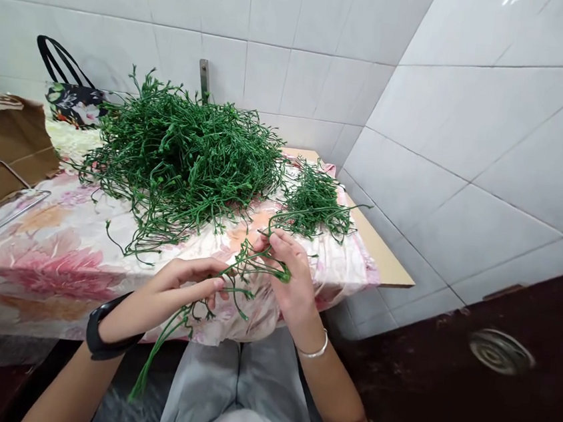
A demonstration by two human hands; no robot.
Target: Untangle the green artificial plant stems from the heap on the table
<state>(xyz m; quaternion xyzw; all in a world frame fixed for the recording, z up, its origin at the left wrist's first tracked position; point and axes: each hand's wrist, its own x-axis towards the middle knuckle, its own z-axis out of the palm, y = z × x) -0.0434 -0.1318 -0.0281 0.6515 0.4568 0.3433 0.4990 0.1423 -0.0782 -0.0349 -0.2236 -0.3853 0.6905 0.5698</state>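
My left hand (186, 285) pinches a long green plastic stem (168, 333) that hangs down toward my lap. My right hand (287, 275) closes on a branched green sprig (250, 265) right beside it, and the two pieces meet between my fingers. Both hands hover at the near edge of a table covered with a pink flowered cloth (49, 260). A big heap of the same green stems (181, 153) lies on the cloth behind my hands. A smaller heap (315, 204) sits to its right.
A cardboard box (3, 155) with a metal handle stands at the left. A dark floral bag (71, 102) leans on the tiled wall behind the heap. The bare wooden table edge (383, 248) shows at the right. A floor drain (501, 351) lies in the dark floor.
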